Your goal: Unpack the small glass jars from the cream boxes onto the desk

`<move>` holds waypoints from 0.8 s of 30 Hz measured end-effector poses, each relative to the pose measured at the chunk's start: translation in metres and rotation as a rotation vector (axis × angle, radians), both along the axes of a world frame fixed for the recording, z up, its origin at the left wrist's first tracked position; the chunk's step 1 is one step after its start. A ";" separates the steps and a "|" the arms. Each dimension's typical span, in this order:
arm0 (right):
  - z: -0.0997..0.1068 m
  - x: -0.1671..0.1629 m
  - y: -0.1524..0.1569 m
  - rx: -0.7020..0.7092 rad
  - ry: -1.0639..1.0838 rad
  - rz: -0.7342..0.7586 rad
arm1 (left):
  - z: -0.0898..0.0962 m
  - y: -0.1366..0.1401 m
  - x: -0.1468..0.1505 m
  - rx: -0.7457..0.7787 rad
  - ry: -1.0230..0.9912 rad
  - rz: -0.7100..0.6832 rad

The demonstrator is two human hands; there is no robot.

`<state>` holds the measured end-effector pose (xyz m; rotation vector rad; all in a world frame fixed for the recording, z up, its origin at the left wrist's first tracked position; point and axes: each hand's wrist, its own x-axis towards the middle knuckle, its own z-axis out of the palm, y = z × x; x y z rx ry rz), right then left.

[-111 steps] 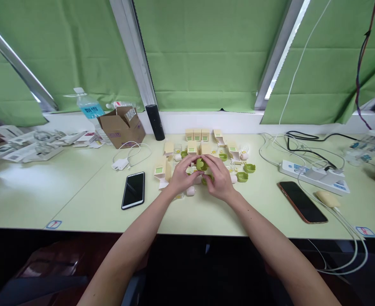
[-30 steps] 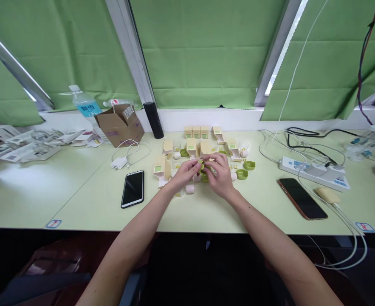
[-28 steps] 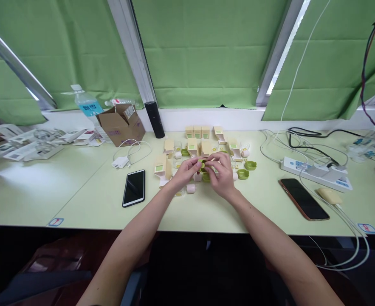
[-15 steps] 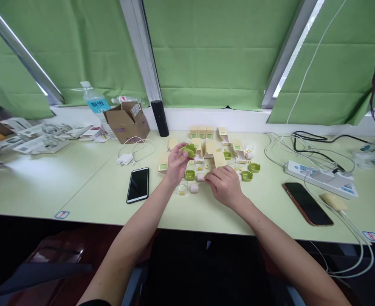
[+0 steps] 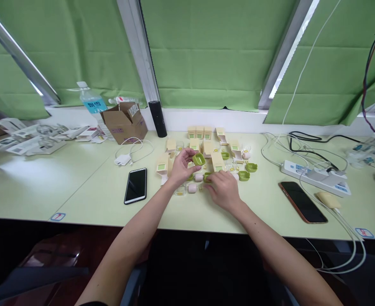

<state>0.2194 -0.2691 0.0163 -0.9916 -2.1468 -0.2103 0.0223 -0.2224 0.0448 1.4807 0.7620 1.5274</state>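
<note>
My left hand (image 5: 181, 168) is raised over the table, thumb and fingers closed on a small green container (image 5: 199, 159) that looks like a shallow open tray. Just to the right, my right hand (image 5: 224, 188) has its fingers bent together at the edge of another green tray (image 5: 207, 177); its fingertips are partly hidden. Pale pink pieces (image 5: 192, 188) and a clear case (image 5: 180, 190) lie in front of the hands. A tiny yellow piece (image 5: 201, 188) sits near my right fingertips. More green trays (image 5: 243, 176) rest to the right.
Small cream boxes (image 5: 199, 132), several of them opened, stand behind my hands. A phone (image 5: 135, 185) lies left and another phone (image 5: 303, 202) right, by a power strip (image 5: 314, 178) with cables. A cardboard box (image 5: 123, 124) and black cylinder (image 5: 157, 119) stand at the back.
My left hand has brought its green tray lower and rightward, closer to my right hand. A green tray now shows at my right fingertips. The view has shifted slightly.
</note>
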 end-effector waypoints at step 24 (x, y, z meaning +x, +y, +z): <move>0.008 0.030 -0.015 -0.223 -0.100 0.070 | 0.002 0.000 -0.011 0.136 0.071 0.467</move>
